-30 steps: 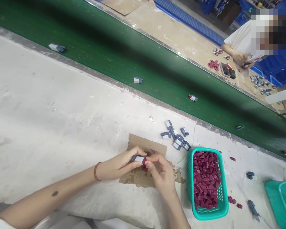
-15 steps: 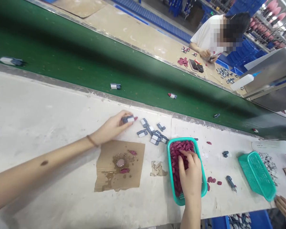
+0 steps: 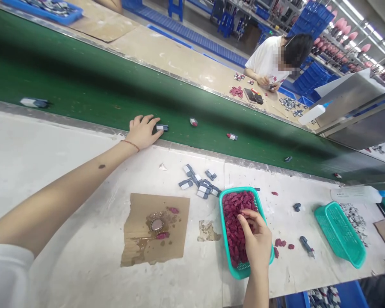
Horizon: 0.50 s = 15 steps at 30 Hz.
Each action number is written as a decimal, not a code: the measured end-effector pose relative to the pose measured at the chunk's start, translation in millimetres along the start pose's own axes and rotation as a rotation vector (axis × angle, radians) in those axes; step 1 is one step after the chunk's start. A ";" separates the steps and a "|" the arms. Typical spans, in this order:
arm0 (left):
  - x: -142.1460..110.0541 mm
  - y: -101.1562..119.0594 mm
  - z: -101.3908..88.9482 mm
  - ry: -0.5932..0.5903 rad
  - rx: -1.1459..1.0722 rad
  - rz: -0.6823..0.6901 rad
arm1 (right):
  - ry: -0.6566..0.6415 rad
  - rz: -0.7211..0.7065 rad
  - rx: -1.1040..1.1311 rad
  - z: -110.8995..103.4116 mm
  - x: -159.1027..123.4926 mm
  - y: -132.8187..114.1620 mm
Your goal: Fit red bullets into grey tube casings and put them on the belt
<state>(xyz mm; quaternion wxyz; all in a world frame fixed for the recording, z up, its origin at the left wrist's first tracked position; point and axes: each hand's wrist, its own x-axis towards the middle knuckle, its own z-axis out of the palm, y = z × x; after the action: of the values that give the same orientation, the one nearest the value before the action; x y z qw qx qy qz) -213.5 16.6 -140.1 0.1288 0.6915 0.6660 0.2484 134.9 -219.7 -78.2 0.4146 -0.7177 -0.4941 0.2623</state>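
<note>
Over the green conveyor belt (image 3: 115, 105), my left hand (image 3: 143, 131) has its fingers spread. Its thumb and index finger lie on either side of a small grey-and-white plastic part (image 3: 162, 128), not closed on it. My right hand (image 3: 258, 239) is over a turquoise basket (image 3: 223, 231) full of small dark-red pieces (image 3: 237, 231). Its thumb and fingertips are pinched together on one of the dark-red pieces, mostly hidden by the fingers. Several grey-and-white parts (image 3: 202, 190) lie in a loose heap left of the basket.
Other parts ride the belt, one red-tipped (image 3: 193, 122). A stained cardboard piece (image 3: 176, 248) carries a small round dish (image 3: 157, 224). Rightward are a second turquoise basket (image 3: 340, 233) and a white bottle (image 3: 356, 194). Across the belt a co-worker (image 3: 266, 55) handles parts.
My left hand has moved up and left onto the belt; the red-tipped part it held now lies on the belt. My right hand's fingers have come together above the red pieces.
</note>
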 end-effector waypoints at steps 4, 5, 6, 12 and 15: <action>6.7 -5.0 -6.9 -0.090 -0.212 0.047 | -0.030 0.199 0.401 11.3 -5.2 -11.6; 7.0 -1.6 -7.9 -0.098 -0.270 0.048 | -0.041 0.222 0.462 16.1 -6.3 -15.0; 6.6 2.9 -8.5 -0.101 -0.318 0.041 | -0.053 0.242 0.510 21.4 -7.5 -18.5; -11.6 28.3 -6.5 -0.080 -0.631 -0.093 | -0.183 0.275 0.565 60.9 -16.6 -37.8; -39.1 34.6 -10.5 -0.148 -0.872 -0.214 | -0.286 0.223 0.471 83.7 -22.4 -40.3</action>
<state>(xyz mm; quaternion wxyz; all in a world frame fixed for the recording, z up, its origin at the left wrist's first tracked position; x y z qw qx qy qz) -188.8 -26.3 -120.3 0.4801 0.5157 0.5559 0.4411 40.8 -205.6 -88.0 0.4644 -0.6074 -0.3913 0.5122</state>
